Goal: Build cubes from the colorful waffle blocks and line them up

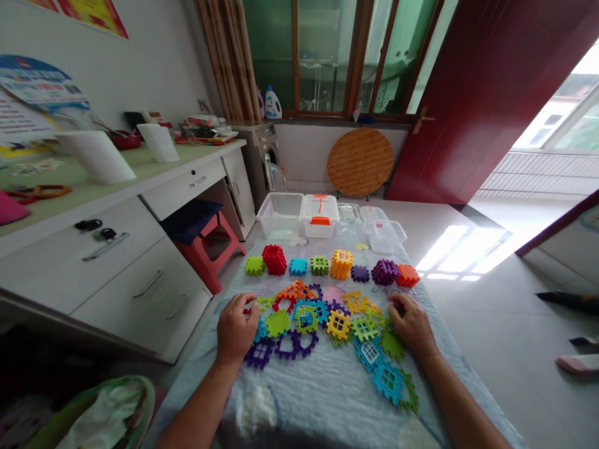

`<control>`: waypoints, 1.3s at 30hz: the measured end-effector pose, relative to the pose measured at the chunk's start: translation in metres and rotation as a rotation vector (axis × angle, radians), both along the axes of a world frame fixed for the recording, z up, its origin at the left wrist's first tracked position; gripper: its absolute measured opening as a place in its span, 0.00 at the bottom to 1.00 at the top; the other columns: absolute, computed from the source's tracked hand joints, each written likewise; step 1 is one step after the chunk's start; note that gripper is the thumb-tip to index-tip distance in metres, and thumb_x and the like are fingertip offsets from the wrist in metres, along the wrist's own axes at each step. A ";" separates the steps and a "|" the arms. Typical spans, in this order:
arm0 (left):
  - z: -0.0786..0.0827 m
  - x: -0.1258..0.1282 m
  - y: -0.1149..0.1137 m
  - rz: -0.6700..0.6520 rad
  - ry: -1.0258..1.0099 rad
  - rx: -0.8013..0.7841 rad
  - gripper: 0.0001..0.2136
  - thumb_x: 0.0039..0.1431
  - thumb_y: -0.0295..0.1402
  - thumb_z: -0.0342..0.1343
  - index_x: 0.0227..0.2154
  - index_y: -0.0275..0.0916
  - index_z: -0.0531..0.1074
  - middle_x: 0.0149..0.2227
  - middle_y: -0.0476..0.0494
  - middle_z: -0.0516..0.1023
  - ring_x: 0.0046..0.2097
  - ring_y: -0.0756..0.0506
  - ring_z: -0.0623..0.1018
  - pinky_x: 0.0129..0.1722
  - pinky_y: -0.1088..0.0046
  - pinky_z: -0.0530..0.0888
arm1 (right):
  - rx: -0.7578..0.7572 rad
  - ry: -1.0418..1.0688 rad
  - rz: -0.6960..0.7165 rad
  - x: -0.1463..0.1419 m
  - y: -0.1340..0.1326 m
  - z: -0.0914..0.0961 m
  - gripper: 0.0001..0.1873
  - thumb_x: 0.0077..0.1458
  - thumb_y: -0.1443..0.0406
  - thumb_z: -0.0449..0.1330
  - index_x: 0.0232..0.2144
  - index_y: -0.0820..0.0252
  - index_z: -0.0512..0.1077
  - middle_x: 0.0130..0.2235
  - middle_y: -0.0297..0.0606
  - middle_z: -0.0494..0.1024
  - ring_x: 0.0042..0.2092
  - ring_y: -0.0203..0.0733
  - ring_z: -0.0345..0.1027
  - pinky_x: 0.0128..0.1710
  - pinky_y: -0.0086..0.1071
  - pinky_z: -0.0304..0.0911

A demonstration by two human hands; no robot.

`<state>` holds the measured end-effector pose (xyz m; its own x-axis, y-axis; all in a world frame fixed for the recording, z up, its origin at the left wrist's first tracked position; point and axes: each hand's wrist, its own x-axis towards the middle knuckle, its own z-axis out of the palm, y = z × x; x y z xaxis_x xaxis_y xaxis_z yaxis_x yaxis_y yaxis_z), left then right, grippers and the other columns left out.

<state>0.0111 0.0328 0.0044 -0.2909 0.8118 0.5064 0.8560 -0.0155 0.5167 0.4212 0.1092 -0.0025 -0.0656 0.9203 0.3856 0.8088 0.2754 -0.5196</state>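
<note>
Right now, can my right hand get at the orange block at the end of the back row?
Probably yes: your right hand rests just in front of the orange plastic block, and no other piece appears to stand between them, so the way looks free.

Flat gear-edged plastic building tiles (337, 324) in blue, green, purple and yellow are lying scattered across the near part of a pale quilted blanket (299, 399), while chunky assembled plastic cubes (274, 259) are sitting in a row farther off.
</note>
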 end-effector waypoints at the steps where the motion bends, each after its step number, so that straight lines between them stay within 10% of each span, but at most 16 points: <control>1: 0.001 0.000 0.001 0.012 0.007 0.004 0.06 0.59 0.33 0.48 0.34 0.40 0.70 0.35 0.43 0.76 0.39 0.42 0.76 0.41 0.66 0.72 | -0.006 0.007 -0.007 0.000 0.000 0.000 0.13 0.50 0.60 0.52 0.33 0.59 0.72 0.28 0.37 0.73 0.32 0.44 0.67 0.37 0.36 0.63; 28: 0.003 0.000 -0.009 0.038 -0.113 -0.067 0.09 0.59 0.35 0.48 0.35 0.38 0.72 0.36 0.43 0.77 0.39 0.44 0.77 0.42 0.69 0.73 | -0.111 0.152 -0.030 0.010 -0.001 -0.005 0.15 0.51 0.58 0.53 0.36 0.59 0.74 0.35 0.42 0.78 0.36 0.46 0.71 0.39 0.38 0.66; 39: 0.008 0.002 0.011 -0.188 0.121 -0.189 0.10 0.60 0.38 0.49 0.35 0.40 0.72 0.38 0.41 0.77 0.41 0.40 0.75 0.44 0.64 0.71 | -0.053 0.046 -0.019 0.006 0.000 -0.003 0.15 0.49 0.61 0.51 0.35 0.59 0.74 0.34 0.41 0.77 0.34 0.44 0.69 0.38 0.37 0.64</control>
